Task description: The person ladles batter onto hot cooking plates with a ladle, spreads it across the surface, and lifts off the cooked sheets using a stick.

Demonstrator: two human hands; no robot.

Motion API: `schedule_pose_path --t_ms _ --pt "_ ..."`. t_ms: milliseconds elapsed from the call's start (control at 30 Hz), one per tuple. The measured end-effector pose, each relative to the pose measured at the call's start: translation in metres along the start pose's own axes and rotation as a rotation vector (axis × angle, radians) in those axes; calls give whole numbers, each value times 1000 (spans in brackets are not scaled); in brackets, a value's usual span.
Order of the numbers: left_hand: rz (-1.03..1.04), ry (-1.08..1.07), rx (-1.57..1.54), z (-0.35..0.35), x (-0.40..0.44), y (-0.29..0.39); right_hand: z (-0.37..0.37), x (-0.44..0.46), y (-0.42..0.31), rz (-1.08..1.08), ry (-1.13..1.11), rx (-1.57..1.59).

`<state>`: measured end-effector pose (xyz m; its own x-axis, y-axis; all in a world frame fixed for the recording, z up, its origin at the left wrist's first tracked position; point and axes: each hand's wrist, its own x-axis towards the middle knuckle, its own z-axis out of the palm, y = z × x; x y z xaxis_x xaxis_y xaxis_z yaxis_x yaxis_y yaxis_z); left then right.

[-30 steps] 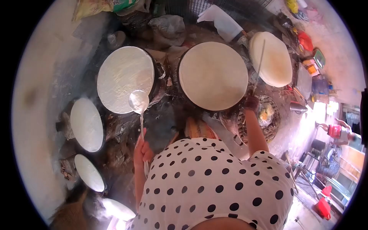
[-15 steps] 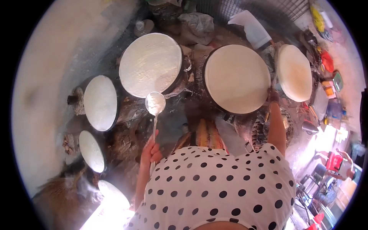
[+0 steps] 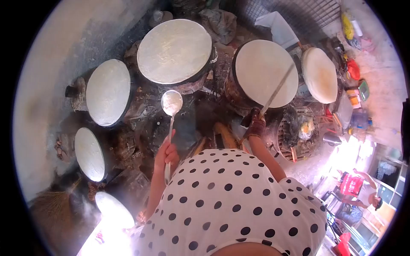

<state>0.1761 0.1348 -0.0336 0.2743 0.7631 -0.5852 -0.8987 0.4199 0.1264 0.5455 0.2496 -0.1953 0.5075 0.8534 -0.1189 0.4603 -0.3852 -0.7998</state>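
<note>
A: Grips?
B: L hand [image 3: 167,154] was closed round long-handled metal ladle [image 3: 171,125], white batter [image 3: 172,102] in it; R hand [image 3: 256,125], dark-red-gloved, gripped long thin flat stick [image 3: 277,90].
A: Progress?
B: Round white sheet [image 3: 174,51] covered round black griddle [image 3: 203,76], prob. uncooked; pale, brown-tinged round stack [image 3: 319,75] sat far R, prob. done.

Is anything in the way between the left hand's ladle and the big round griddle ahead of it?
Nothing visible: from the left hand, the ladle points towards the griddle, with only a narrow gap between them.
</note>
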Motion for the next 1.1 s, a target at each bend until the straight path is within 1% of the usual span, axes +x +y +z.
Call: schedule_pose_path --t_ms 33,100,133,200,233,267,300,333,367,433,467,500,533,567,600,633,667,700,733,800,833,867,900,967,1000,1033,1067,1100 --pt "-1 -8 -2 2 -5 2 -8 -3 -9 -36 -33 37" --pt "21 64 -92 13 -16 9 -18 -5 -16 -69 -90 55" --pt "20 55 -92 15 -22 12 -22 -8 -15 -68 -121 60" --pt "104 8 -248 16 -39 19 -16 -17 -3 -42 -186 113" --pt "111 -4 -246 16 -52 20 -14 -21 -9 -11 -256 166" --pt "256 77 160 15 -66 20 -11 -23 -15 -23 -255 174" --pt "399 164 566 17 -79 21 -14 -29 -37 -77 -387 -44" --pt "453 307 768 27 -88 18 -14 -34 -50 -130 -517 -266" --pt "467 315 763 26 -90 15 -4 -34 -38 -143 -528 -262" --pt "419 354 651 19 -85 14 29 -23 -3 -547 -614 -923" --pt "391 236 602 7 -80 17 38 -20 -2 -581 -625 -914" --pt "421 248 591 1 -76 17 42 -18 0 -413 -606 -865" --pt "347 154 191 -2 -72 16 44 -14 11 -242 -587 -819" --pt "267 46 -208 -3 -70 14 44 -7 21 -322 -631 -834" --pt "275 14 -387 -3 -76 7 42 1 34 -403 -676 -850" --pt "303 14 -406 -5 -86 -2 28 0 37 -350 -664 -803" --pt "447 124 -56 -7 -98 -12 14 -2 36 -296 -656 -756" --pt "578 248 294 -7 -106 -21 6 -1 42 -327 -679 -765" --pt "643 379 514 -2 -109 -30 0 2 50 -337 -719 -812" --pt "642 449 461 4 -102 -40 9 15 52 -366 -791 -879" --pt "619 490 441 6 -98 -41 20 21 52 -429 -855 -1002" --pt "588 453 317 -2 -90 -42 32 25 54 -485 -916 -1122" --pt "584 476 303 -14 -83 -47 47 30 59 -487 -940 -1133" --pt "511 292 -125 -34 -72 -59 84 42 69 -577 -970 -1107" --pt "497 368 -116 -23 -70 -67 99 43 71 -619 -1012 -1137" --pt "481 394 -142 -19 -70 -73 115 43 72 -662 -1054 -1164" --pt "494 388 -170 -19 -69 -82 131 43 83 -658 -1079 -1193" --pt "505 386 -202 -21 -68 -91 151 43 105 -609 -1087 -1210"
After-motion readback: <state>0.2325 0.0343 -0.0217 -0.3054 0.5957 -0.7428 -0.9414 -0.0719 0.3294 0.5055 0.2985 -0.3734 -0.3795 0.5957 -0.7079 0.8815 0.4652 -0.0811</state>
